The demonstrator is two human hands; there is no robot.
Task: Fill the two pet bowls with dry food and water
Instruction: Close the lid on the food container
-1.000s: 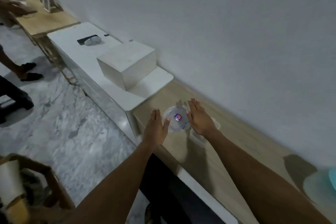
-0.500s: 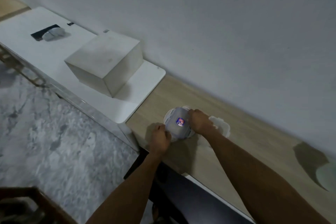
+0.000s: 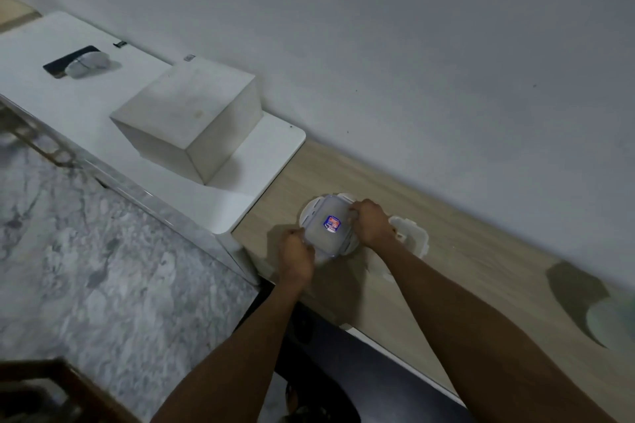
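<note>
A clear plastic container (image 3: 326, 237) with a lid and a small blue and red sticker sits on the wooden counter (image 3: 464, 271), on top of a white round bowl (image 3: 307, 216). My left hand (image 3: 296, 252) grips its near left edge with curled fingers. My right hand (image 3: 369, 221) grips its far right edge. A second white bowl (image 3: 414, 237) lies just right of my right wrist, partly hidden by it. The container's contents cannot be made out.
A white box (image 3: 192, 117) stands on a white cabinet top (image 3: 268, 154) to the left, with a dark phone and a pale oval object (image 3: 87, 63) further back. A pale round thing (image 3: 611, 323) shows at the right edge. The marble floor (image 3: 86, 251) lies below left.
Both hands went from lying open beside the container to curling round its edges. The view has swung right and closer.
</note>
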